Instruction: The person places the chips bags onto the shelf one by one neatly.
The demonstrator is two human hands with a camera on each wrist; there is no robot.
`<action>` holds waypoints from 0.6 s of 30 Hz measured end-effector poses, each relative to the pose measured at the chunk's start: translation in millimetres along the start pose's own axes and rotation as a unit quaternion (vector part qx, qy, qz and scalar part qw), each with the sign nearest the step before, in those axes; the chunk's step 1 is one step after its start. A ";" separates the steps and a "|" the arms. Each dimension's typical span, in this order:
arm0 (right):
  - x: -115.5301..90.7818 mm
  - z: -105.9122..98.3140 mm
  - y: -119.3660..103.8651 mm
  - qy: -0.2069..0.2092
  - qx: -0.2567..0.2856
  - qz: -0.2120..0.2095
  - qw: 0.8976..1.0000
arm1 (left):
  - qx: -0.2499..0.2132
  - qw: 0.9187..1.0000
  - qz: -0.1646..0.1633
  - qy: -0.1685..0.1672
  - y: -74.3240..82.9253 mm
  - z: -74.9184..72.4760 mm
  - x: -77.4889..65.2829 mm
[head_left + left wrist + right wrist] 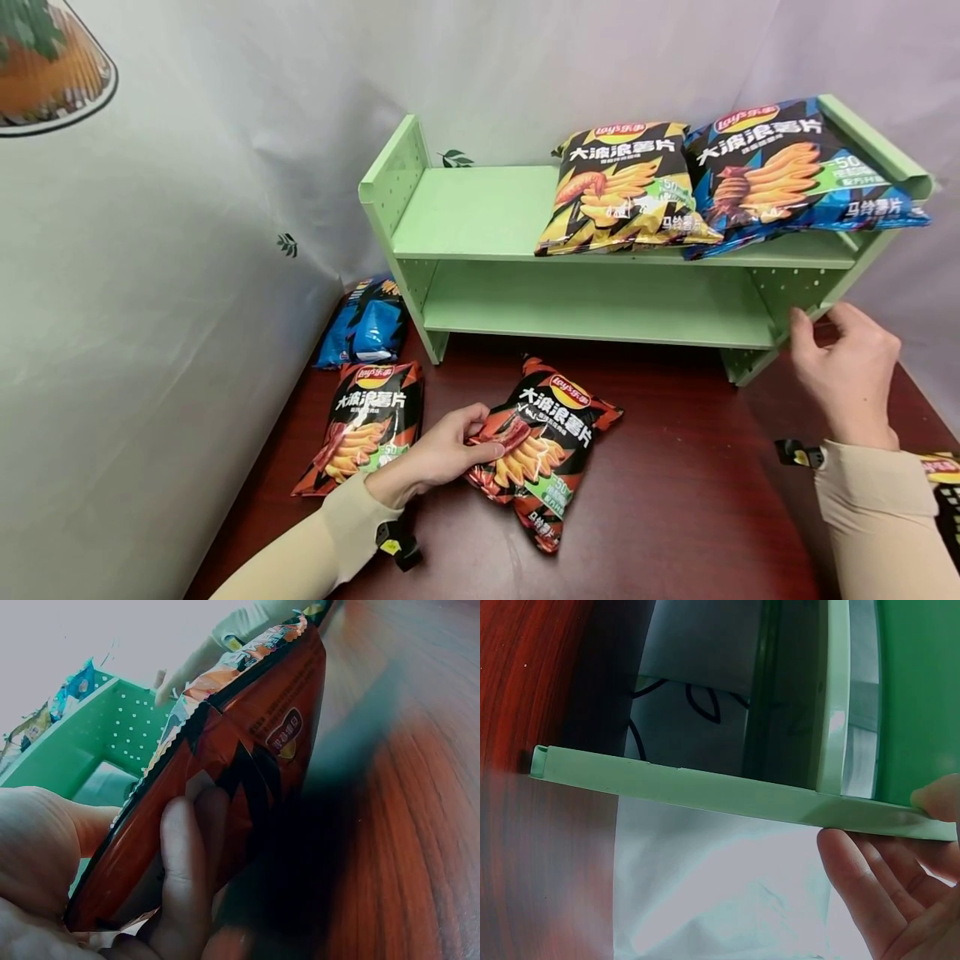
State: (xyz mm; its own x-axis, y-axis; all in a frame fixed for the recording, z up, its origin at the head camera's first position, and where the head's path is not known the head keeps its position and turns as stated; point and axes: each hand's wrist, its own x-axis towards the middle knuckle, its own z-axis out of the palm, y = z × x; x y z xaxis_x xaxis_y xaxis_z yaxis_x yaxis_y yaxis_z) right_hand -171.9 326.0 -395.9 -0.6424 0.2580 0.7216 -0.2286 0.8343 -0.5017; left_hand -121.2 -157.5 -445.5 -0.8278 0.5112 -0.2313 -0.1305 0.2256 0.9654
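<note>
My left hand (448, 450) pinches the left edge of a red-and-black potato chip bag (572, 425) above the dark red table. In the left wrist view, fingers (184, 851) lie on the back of this bag, its wavy sealed edge showing. My right hand (855, 375) grips the front edge of the right side panel of a green two-level shelf (480, 212). The right wrist view shows the thumb (939, 799) on one face of that panel (727, 793) and fingers on the other.
On the top level sit a yellow chip bag (622, 187) and a blue chip bag (787, 175) at the right. Another red chip bag (367, 425) and a blue bag (363, 325) lie on the left. A yellow-and-black packet (941, 471) shows at the right edge.
</note>
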 end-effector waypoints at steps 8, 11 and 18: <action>-0.6 -0.1 -0.8 -0.003 0.000 0.005 1.000 | 0.005 1.000 0.016 -0.009 9.3 -6.7 -9.8; -0.3 -0.1 -0.2 -0.001 -0.002 0.005 1.000 | 0.013 0.999 0.028 -0.017 16.8 -10.5 -15.1; -0.2 -0.7 1.4 0.002 -0.001 -0.002 1.000 | 0.034 0.996 0.059 -0.054 40.0 -23.4 -32.4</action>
State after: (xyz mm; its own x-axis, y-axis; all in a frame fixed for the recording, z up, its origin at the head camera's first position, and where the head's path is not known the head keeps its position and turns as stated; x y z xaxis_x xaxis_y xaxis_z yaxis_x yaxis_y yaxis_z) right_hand -171.5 327.4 -396.4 -0.6392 0.2557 0.7253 -0.2293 0.8368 -0.4971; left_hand -112.4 -184.4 -396.6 -0.7713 0.6225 -0.1326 0.0035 0.2124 0.9772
